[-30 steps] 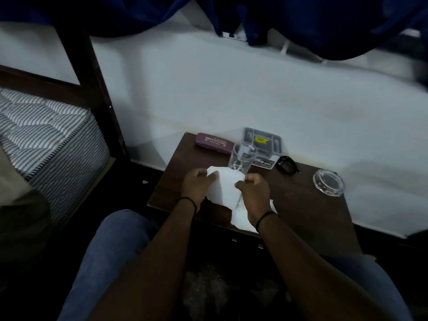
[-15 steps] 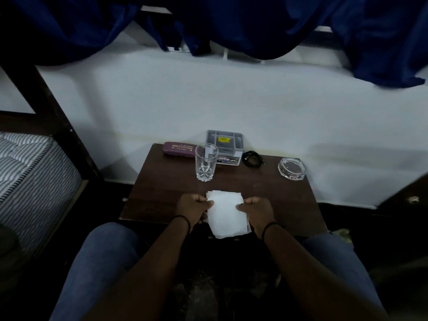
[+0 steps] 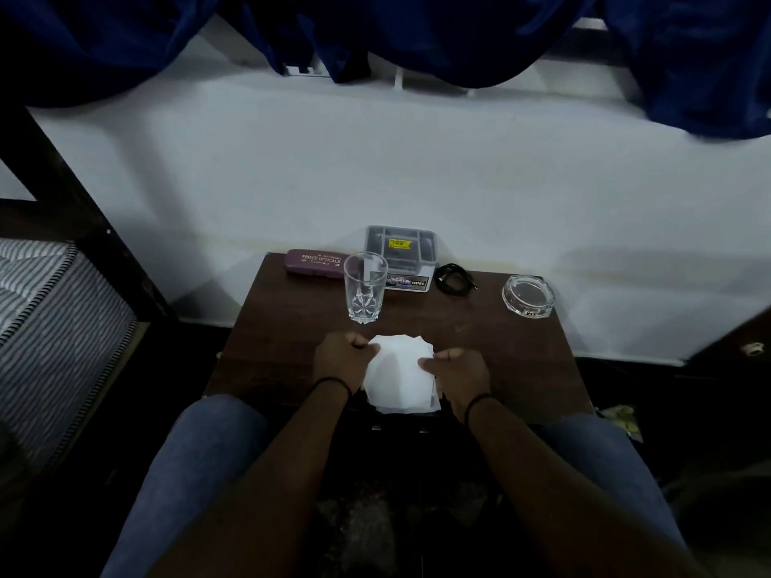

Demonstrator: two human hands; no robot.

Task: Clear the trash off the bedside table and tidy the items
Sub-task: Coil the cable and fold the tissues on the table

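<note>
We hold the white paper (image 3: 400, 375) at the near edge of the bedside table (image 3: 271, 360): our left hand (image 3: 343, 360) pinches its left side, our right hand (image 3: 457, 371) its right side. The glass (image 3: 365, 292) stands just behind.

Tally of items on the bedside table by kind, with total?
Glassware: 2, drinking glass and ashtray
Cases/boxes: 2, spectacle case and clear plastic box
Cables: 1, black cable
Paper: 1, white paper, gripped by both hands
Total: 6
</note>
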